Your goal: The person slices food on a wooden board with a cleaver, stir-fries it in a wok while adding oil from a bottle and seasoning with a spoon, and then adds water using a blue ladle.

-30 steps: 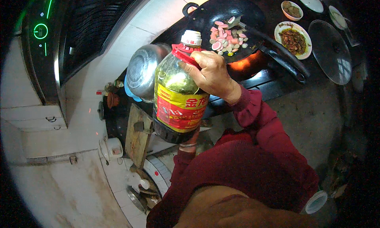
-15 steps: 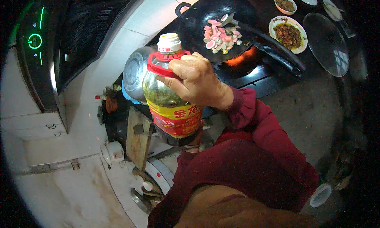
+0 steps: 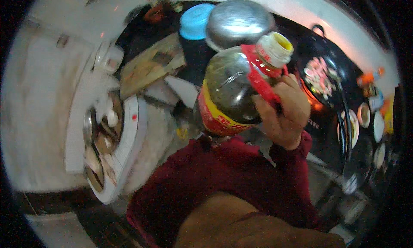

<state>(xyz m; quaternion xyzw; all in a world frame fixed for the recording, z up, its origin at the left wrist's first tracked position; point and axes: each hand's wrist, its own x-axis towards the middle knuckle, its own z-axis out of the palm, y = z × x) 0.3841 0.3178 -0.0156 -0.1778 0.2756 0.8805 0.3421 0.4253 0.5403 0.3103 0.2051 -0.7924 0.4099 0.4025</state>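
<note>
Dim, motion-blurred fisheye view (edges bend into black), glare on the steel bowl (image 3: 238, 22).

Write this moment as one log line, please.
right hand: grips oil bottle by red handle | bottle: tilted, cap off | left hand: unseen | wok: right of it

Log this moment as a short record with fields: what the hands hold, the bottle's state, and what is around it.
Right hand: grips the red plastic handle of a large clear cooking-oil bottle with a red and yellow label
Left hand: not in view
Bottle pose: tilted, neck pointing up and right, held in the air
Bottle cap: pale, with a yellow centre
Behind bottle: upturned shiny steel bowl beside a blue round plastic lid
Right side: black wok holding pink chopped food, orange glow beneath
Clothing: dark red sleeve
</note>
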